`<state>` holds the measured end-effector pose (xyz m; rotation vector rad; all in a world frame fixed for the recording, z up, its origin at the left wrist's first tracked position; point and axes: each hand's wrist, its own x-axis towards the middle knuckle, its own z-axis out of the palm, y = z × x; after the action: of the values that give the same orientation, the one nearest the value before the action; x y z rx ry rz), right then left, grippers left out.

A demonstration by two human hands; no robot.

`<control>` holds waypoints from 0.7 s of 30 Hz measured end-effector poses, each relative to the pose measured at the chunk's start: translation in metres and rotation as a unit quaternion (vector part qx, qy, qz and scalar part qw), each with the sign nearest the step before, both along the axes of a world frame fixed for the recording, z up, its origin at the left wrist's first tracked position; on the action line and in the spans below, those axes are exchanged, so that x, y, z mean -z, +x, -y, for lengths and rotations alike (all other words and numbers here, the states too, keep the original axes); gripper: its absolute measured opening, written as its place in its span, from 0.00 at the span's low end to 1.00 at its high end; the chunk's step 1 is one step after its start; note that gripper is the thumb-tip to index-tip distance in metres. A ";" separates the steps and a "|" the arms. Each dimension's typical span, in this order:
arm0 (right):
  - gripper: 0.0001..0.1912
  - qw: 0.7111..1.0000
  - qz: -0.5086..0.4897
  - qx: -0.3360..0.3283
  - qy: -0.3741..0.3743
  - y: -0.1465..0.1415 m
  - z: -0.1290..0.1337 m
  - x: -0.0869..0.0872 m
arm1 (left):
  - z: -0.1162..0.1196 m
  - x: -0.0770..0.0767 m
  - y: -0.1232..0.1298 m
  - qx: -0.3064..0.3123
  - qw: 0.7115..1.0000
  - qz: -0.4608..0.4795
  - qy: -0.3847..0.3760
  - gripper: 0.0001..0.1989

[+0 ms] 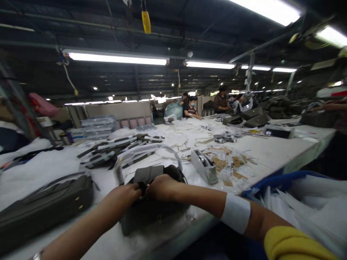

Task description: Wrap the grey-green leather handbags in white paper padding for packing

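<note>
A dark grey-green handbag (154, 216) stands at the table's front edge, its wrapped handle arching up behind my hands. My left hand (129, 193) is closed at the top of the bag, its fingertips on a small black strap piece. Close beside it, my right hand (162, 187) has its fingers curled down at the bag's top opening, and what they grip is hidden. A second dark bag (48, 207) lies to the left on the table.
A tape dispenser (204, 167) stands right of the bag, beside scattered brown tags (221, 163). Wrapped straps (108, 150) lie behind. A blue-rimmed bin (292, 177) with white sheets is at the right. Several people are farther back.
</note>
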<state>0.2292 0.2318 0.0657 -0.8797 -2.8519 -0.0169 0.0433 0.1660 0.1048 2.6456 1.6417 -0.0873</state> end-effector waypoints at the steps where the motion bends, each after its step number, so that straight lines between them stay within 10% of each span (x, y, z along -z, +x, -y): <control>1: 0.15 1.000 -0.007 0.003 -0.001 0.002 0.002 -0.002 | 0.004 -0.005 0.002 0.021 0.999 -0.038 0.005 0.20; 7: 0.11 0.997 -0.043 0.016 -0.055 0.007 0.004 -0.009 | 0.013 -0.023 0.008 0.081 0.987 -0.134 0.032 0.16; 13: 0.16 0.996 -0.081 -0.015 -0.043 0.018 0.000 -0.014 | 0.006 -0.021 -0.016 0.064 0.995 -0.039 0.068 0.16; 18: 0.21 0.953 -0.299 -0.013 0.045 0.072 0.012 -0.003 | 0.043 0.035 -0.053 -0.068 0.914 0.265 0.299 0.16; 21: 0.21 0.897 -0.421 0.111 0.078 0.111 0.009 0.034 | 0.059 0.093 -0.061 -0.211 0.858 0.404 0.235 0.37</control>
<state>0.3398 0.2225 0.0314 -0.8870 -1.9107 0.0862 -0.0180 0.1066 0.0119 1.9490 1.9487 1.3754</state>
